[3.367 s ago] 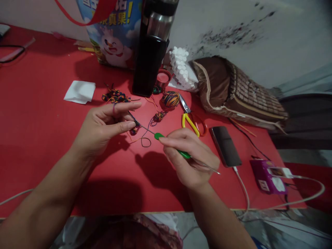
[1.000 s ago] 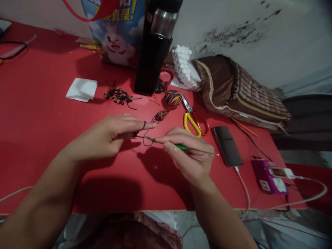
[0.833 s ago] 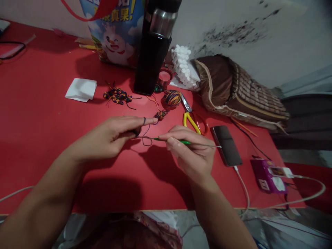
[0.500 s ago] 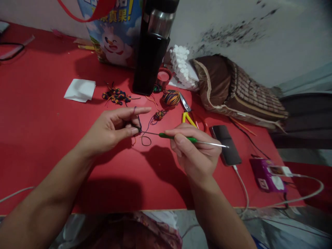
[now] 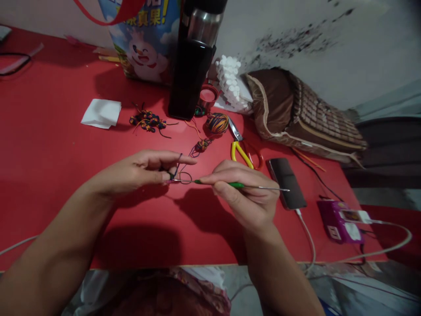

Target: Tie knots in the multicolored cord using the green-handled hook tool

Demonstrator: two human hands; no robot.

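My right hand (image 5: 245, 191) grips a thin crochet hook (image 5: 219, 183) by its green handle, its bare metal end pointing right. The other tip meets a small dark piece of crochet (image 5: 171, 175), pinched between the thumb and fingers of my left hand (image 5: 148, 169). Dark yarn (image 5: 179, 162) runs over my outstretched left index finger, and a loop of it lies on the table. Beyond my hands sit a small bundle of multicoloured yarn (image 5: 201, 145) and a larger yarn ball (image 5: 217, 123). Knotted dark and orange pieces (image 5: 148, 120) lie further left.
Scissors (image 5: 241, 149) with yellow and red handles lie beyond my right hand. A phone (image 5: 286, 183) on a white cable and a purple box (image 5: 340, 221) are at the right. Behind stand a black bottle (image 5: 190, 79) and a printed bag (image 5: 143, 52). A folded white paper (image 5: 101, 113) lies left.
Both hands have come a little nearer to me with the work. The hook lies flatter, and my left index finger has lowered with the yarn over it.
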